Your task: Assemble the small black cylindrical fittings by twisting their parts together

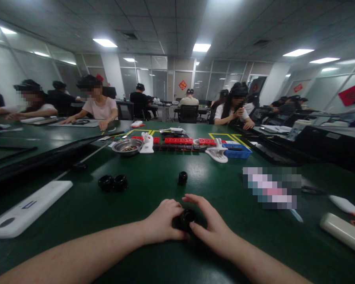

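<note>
- Head cam rn: our L hand (165, 221) has fingers + thumb wrapped around 1 black ring (187, 220), right in front of us, low over the green table (152, 167); resting on it or lifted, we can't make out.
- Our R hand (215, 227) is loosely curved, thumb at the ring's near edge, index finger reaching over the far side. Actually gripping? Not clear to us.
- Progress, IMO: mid-handling on this 1, nothing shows it's finished.
- 3 similar pcs are out of our hands: 1 lone black piece (182, 179) straight ahead, plus 2 black pieces (120, 184) side by side, off L.
- Done vs. left: can't say tbh, those 3 look abt the same and detail's too small.
</note>
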The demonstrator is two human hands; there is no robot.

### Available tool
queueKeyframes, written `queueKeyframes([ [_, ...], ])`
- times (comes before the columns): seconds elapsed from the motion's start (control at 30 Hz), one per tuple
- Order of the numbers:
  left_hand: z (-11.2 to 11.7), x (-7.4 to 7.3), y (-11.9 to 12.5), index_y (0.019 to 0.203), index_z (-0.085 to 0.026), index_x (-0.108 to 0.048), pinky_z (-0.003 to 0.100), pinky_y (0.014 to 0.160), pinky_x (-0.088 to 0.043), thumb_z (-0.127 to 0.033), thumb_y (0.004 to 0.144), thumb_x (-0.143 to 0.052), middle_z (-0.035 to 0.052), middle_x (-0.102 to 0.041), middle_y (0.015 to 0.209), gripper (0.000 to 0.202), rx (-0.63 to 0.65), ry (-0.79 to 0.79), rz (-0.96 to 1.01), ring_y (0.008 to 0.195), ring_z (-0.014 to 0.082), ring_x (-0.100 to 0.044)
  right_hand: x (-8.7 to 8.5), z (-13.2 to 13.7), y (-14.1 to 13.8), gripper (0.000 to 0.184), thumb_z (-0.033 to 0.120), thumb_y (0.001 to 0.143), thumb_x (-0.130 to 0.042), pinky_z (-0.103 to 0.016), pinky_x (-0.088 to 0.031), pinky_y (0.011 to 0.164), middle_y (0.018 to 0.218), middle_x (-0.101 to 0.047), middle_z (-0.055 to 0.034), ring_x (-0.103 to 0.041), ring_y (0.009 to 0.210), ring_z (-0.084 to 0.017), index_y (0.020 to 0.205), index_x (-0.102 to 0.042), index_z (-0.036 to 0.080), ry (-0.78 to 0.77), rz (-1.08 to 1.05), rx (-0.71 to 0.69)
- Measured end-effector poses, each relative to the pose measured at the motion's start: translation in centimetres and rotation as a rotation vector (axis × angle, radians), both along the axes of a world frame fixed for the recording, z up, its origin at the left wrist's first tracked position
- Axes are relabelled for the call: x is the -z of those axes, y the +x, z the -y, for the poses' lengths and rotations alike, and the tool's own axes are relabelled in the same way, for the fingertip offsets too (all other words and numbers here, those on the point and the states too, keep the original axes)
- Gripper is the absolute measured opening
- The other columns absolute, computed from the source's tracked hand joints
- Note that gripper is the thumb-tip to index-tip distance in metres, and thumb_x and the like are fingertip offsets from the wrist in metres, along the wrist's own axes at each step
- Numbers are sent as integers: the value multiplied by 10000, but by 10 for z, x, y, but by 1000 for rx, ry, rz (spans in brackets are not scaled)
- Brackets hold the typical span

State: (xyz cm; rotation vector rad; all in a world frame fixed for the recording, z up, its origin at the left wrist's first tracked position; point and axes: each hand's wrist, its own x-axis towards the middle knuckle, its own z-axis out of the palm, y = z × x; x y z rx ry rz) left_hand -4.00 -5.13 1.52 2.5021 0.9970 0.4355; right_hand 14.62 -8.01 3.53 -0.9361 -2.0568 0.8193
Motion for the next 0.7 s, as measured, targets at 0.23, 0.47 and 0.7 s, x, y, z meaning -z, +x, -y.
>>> queueKeyframes([
  [0.23, -1, 3, 1, 817, -180, -598, 319, 785, -371, -445, 629, -698, 15, -601, 864, 339, -8, 26, -15, 839, 200, -524, 5, -1, -5, 447, 123, 646, -608, -403, -437, 847, 988, -555, -63, -535, 942, -223, 1062, -463, 201, 15, 44, 130],
  [0.47, -1, 4, 0, 876, -189, -598, 329, 801, -366, -456, 634, -697, 23, -600, 916, 373, 6, 17, -4, 871, 208, -518, 0, 1, 0, 568, 74, 658, -527, -446, -361, 949, 1183, -497, -95, -459, 1113, -241, 1191, -389, 214, 16, 3, -9],
  [0.7, 0, 2, 1, 830, -186, -597, 319, 787, -368, -447, 639, -690, 16, -599, 876, 337, -4, 20, -29, 845, 200, -523, 5, -3, -4, 472, 128, 652, -608, -406, -433, 849, 976, -555, -59, -535, 934, -218, 1091, -449, 196, 17, 53, 122],
])
